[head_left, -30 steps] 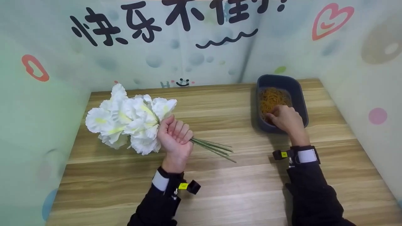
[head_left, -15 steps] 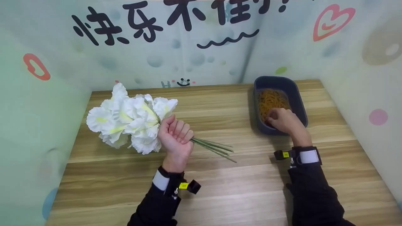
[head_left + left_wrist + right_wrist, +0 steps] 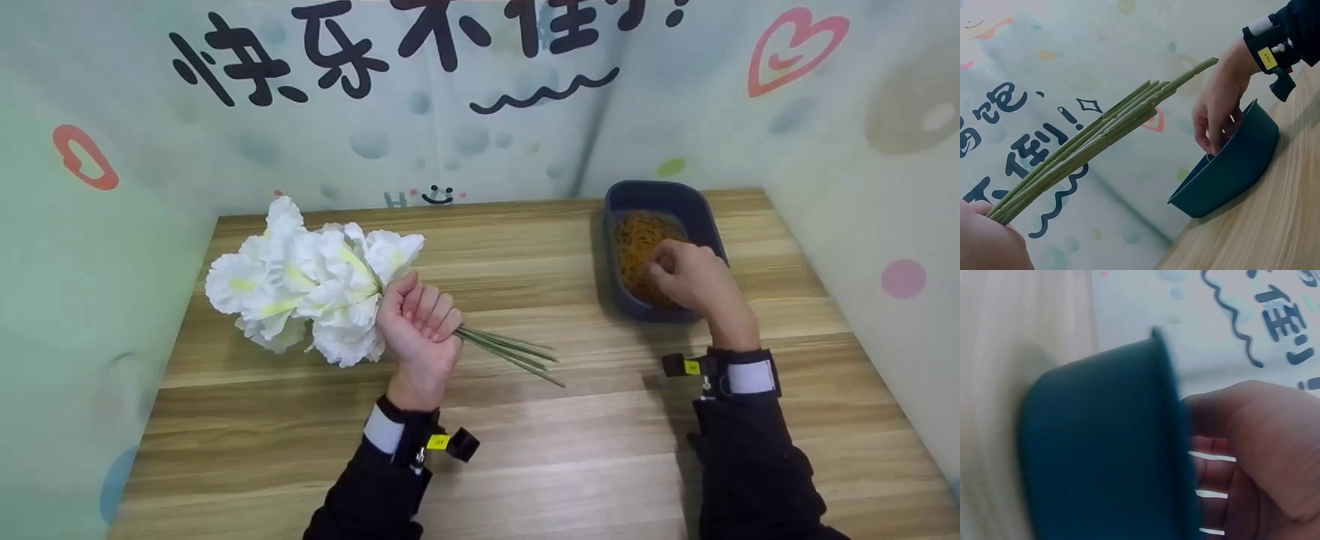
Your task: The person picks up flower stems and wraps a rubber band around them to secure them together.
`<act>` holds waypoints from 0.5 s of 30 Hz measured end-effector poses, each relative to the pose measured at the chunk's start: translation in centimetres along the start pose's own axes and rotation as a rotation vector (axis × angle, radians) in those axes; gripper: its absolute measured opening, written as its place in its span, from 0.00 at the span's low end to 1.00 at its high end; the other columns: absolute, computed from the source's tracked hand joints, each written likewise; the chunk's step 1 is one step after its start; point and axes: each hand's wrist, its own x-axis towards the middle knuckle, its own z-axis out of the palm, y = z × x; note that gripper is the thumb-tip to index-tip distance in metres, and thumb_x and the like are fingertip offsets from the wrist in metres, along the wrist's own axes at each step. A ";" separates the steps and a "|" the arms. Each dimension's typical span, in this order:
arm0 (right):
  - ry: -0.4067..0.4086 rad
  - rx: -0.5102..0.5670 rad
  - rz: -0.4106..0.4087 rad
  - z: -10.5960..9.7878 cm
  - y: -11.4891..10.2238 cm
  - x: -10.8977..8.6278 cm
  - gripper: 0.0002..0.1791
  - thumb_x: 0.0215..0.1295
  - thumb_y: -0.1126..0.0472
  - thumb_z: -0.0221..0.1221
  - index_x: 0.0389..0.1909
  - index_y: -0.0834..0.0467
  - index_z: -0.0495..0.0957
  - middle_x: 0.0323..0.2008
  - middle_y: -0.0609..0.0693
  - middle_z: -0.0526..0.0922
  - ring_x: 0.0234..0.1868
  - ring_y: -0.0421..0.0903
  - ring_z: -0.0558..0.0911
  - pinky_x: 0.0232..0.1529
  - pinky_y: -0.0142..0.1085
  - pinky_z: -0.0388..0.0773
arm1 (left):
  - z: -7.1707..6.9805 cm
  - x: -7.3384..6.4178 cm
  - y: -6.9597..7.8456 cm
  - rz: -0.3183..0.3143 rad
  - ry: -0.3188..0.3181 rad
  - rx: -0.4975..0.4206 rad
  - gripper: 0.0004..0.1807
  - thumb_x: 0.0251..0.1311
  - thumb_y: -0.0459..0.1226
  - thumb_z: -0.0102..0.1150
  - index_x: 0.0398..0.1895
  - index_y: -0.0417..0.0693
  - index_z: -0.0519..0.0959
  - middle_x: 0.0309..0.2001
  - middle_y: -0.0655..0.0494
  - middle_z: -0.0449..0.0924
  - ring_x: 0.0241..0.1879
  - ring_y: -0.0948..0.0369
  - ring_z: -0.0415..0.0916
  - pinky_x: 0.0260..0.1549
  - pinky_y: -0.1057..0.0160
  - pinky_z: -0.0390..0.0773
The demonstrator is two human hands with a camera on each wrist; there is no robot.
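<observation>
My left hand (image 3: pixel 420 322) grips a bunch of white flowers (image 3: pixel 307 285) by the stems, just below the blooms. The petals have yellow centres, and the bare ends of the green stems (image 3: pixel 1100 135) stick out past the hand to the right. My right hand (image 3: pixel 697 281) is over the dark blue bin (image 3: pixel 712 217), its thumb and fingertips brought together above a heap of brown rubber bands (image 3: pixel 646 232). A small loop (image 3: pixel 1211 158), seemingly a rubber band, shows at those fingertips in the left wrist view. The bin wall hides the fingertips in the right wrist view.
The bin stands at the back right of the wood-grain table (image 3: pixel 555 450). Printed panels enclose the table at the back (image 3: pixel 510 172) and on both sides. A strapped camera (image 3: pixel 463 445) juts out from the left wrist, and another (image 3: pixel 675 365) from the right.
My right hand, low in the rubber bands before, has shifted slightly right and up. The bin slid a little toward me and left earlier. My left hand and the flowers stay put.
</observation>
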 end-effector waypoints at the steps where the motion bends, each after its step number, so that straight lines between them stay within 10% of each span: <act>1: 0.030 0.007 -0.017 -0.2 -0.2 -0.1 0.11 0.71 0.59 0.56 0.44 0.63 0.81 0.31 0.57 0.82 0.27 0.52 0.79 0.27 0.44 0.72 | 0.0 0.0 0.0 0.002 0.002 0.001 0.27 0.74 0.37 0.32 0.10 0.53 0.53 0.11 0.63 0.44 0.11 0.67 0.39 0.07 0.72 0.44; 15: 0.298 0.104 -0.288 -2.5 -4.5 -2.3 0.07 0.72 0.59 0.58 0.40 0.60 0.80 0.25 0.47 0.82 0.20 0.41 0.74 0.24 0.29 0.68 | 0.1 0.1 0.1 0.024 0.011 0.009 0.27 0.73 0.37 0.33 0.09 0.52 0.55 0.10 0.63 0.45 0.10 0.67 0.40 0.06 0.72 0.45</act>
